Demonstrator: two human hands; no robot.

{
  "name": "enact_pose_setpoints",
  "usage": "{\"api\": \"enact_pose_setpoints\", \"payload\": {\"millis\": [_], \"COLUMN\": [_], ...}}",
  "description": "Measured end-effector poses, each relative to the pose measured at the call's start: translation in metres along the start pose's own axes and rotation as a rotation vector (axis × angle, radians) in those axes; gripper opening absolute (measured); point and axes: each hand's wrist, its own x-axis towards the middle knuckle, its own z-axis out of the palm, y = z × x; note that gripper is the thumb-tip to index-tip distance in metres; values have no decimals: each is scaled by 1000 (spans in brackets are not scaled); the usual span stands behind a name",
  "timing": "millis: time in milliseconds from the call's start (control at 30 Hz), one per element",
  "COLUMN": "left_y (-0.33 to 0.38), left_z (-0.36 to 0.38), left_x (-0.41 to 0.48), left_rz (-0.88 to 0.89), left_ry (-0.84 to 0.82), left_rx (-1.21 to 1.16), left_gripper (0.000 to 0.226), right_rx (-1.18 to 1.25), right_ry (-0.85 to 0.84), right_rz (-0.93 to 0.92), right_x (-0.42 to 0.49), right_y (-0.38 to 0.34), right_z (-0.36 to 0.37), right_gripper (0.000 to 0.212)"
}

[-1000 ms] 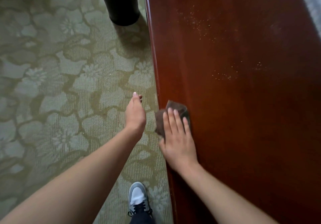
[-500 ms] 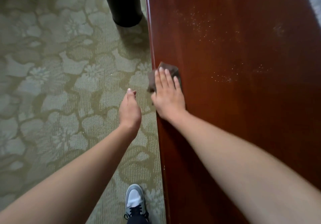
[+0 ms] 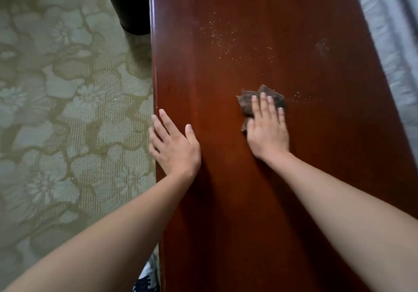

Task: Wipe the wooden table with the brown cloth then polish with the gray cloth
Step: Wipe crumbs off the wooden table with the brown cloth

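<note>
The brown cloth was pressed flat mid-table under the spread right hand; the left hand, also spread, was laid at the table's left edge.

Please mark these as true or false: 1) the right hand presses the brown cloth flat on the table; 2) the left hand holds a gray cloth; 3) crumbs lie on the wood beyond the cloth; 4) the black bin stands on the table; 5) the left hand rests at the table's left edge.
1) True: the right hand lies flat on the brown cloth on the wooden table.
2) False: the left hand is empty, fingers spread.
3) True: crumbs dot the wood farther up.
4) False: the black bin stands on the carpet beside the table.
5) True.
</note>
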Motion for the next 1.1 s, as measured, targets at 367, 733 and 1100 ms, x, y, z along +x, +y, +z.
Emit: {"api": "enact_pose_setpoints", "payload": {"millis": [367, 733, 1100], "left_y": [-2, 90, 192], "left_z": [21, 70, 143], "left_x": [-6, -66, -89], "left_rz": [64, 525, 408], "left_ry": [194, 65, 41], "left_rx": [135, 150, 333], "left_gripper": [68, 54, 60], "right_rx": [-19, -60, 15], "right_ry": [-84, -37, 63], "right_rz": [-444, -139, 372], "right_x": [-3, 20, 50], "right_y": [-68, 138, 278], "right_z": [10, -14, -32], "right_gripper": [69, 69, 68]}}
